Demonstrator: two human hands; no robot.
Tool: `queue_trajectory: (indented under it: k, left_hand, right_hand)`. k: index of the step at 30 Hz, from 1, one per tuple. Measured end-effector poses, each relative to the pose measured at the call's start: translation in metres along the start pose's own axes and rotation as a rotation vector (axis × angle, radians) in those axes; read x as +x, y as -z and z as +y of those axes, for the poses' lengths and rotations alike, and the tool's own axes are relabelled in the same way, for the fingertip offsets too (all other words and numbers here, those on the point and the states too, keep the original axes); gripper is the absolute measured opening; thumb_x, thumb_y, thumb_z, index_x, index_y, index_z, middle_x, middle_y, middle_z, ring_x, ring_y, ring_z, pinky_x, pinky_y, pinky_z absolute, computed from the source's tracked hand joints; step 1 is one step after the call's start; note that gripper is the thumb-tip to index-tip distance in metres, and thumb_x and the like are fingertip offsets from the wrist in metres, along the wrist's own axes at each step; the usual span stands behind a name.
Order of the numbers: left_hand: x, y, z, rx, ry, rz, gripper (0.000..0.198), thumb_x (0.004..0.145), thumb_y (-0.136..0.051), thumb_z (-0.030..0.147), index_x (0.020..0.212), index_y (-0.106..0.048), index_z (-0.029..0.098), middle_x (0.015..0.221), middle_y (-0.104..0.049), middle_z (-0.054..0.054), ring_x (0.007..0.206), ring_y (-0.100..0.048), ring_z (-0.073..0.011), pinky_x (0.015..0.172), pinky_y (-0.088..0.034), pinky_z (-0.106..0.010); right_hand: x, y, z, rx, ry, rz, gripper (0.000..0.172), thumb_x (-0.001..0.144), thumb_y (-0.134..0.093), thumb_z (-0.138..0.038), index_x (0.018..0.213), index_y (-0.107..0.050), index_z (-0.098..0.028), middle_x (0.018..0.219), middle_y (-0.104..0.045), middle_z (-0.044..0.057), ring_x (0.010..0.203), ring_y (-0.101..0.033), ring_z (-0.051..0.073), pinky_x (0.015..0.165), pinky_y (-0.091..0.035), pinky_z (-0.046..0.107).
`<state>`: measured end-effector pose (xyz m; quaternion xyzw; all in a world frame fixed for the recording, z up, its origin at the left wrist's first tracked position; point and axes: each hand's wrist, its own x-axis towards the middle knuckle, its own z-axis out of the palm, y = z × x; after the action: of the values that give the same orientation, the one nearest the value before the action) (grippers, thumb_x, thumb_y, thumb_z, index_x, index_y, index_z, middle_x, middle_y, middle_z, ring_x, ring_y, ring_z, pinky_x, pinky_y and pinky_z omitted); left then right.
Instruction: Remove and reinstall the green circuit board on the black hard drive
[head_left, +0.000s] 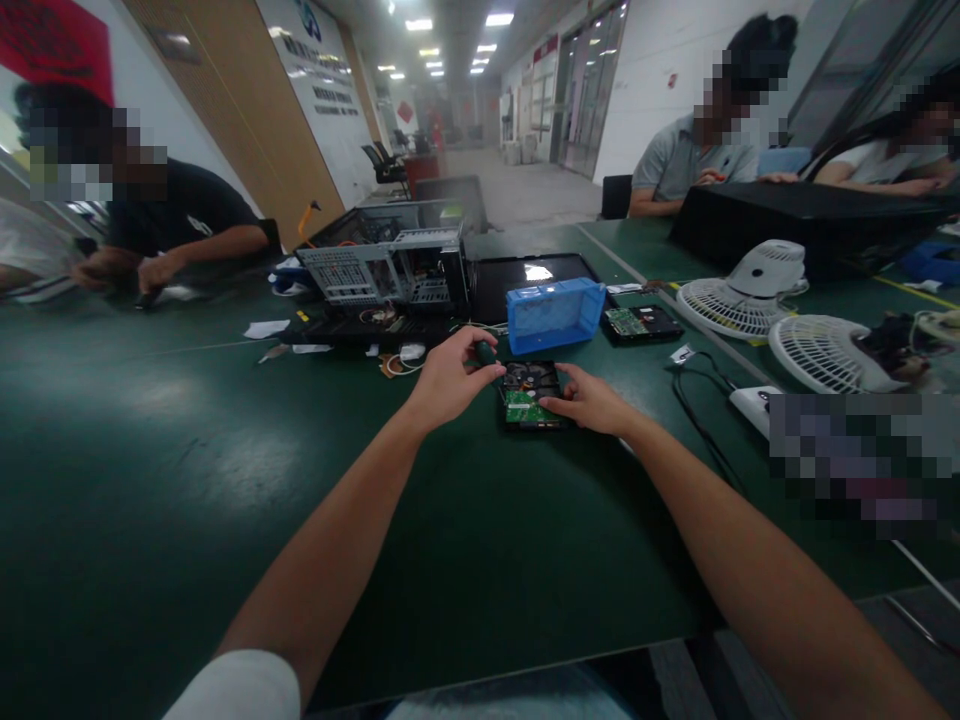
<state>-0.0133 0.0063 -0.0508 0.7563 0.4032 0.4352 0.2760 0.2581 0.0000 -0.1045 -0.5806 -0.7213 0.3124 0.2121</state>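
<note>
A hard drive (pixel 529 378) lies on the green table with its green circuit board (pixel 523 407) facing up. My left hand (pixel 450 382) is closed around the dark green handle of a screwdriver (pixel 486 353) at the drive's left edge. The screwdriver's tip is too small to make out. From the right, my right hand (pixel 592 400) grips the drive's side, with a finger resting by the circuit board. Just behind the drive, a blue plastic bin (pixel 556 318) stands tipped on its side.
An opened computer case (pixel 382 270) stands at the back left. Behind the right hand lies another drive with a circuit board (pixel 643 323). White fans (pixel 739 300), a black cable (pixel 701 420) and a power strip (pixel 754 408) are on the right. Other people sit around the table (pixel 225 480).
</note>
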Motion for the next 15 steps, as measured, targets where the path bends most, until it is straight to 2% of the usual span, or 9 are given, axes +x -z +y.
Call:
queue_trajectory:
  k: [15]
  left_hand:
    - [-0.0017, -0.0025, 0.0021, -0.013, -0.014, -0.026, 0.035, 0.08, -0.076, 0.026, 0.112, -0.064, 0.021, 0.107, -0.067, -0.006, 0.093, -0.066, -0.0201, 0.082, -0.057, -0.036]
  right_hand:
    - [0.0005, 0.0008, 0.0001, -0.009, 0.0, 0.005, 0.087, 0.085, -0.073, -0.054, 0.154, -0.038, -0.013, 0.084, -0.068, 0.004, 0.066, -0.061, 0.016, 0.061, -0.042, 0.026]
